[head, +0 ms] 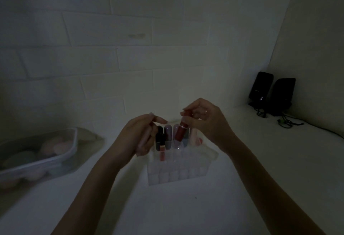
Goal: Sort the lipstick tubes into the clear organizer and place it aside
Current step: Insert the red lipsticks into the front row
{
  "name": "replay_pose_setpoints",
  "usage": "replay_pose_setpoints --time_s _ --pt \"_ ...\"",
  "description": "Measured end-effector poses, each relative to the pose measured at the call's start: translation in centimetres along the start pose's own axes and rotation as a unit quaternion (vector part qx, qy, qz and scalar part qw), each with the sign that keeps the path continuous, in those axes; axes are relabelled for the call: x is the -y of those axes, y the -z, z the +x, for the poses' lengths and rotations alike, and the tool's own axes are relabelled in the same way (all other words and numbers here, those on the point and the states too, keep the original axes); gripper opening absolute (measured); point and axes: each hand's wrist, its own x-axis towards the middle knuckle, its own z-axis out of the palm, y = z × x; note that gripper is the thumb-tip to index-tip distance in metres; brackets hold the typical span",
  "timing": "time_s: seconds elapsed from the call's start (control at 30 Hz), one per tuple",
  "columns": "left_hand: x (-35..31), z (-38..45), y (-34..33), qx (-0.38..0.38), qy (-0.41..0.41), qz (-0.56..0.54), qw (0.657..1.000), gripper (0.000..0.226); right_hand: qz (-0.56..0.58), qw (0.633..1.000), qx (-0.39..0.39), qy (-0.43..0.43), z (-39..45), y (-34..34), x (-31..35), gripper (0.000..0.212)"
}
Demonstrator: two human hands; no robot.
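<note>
My right hand [204,121] pinches the red lipstick tube [181,132] by its cap above the clear organizer [186,173] on the counter, so I should keep it upright over an empty cell while my left hand [139,136], closed around a pale tube [147,138], stays clear.

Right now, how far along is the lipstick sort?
Partway. Done: several tubes already stand in the back cells of the clear organizer, including a black tube. In hand: the right hand holds a red tube over the back row; the left hand grips a pale tube. Left: seat both, fill the empty front cells if more tubes exist, then place the organizer aside.
</note>
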Motion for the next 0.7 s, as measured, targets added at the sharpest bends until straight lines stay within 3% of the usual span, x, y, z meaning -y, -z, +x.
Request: replay_pose_setpoints --time_s 0.2,0.6,0.7 --pt "0.3 -0.1 0.3 0.097 0.038 -0.134 0.985 0.021 -0.072 0.997 0.030 0.001 -0.6 -2.0 -1.4 0.027" --pt "0.2 -0.3 0.6 0.109 0.021 0.005 0.994 0.010 -0.230 0.961 0.086 0.123 -0.5 -2.4 -3.3 0.006" --pt "0.3 -0.2 0.8 0.111 0.014 0.008 0.994 0.014 -0.220 0.968 0.033 0.118 0.3 -1.0 -3.1 0.009"
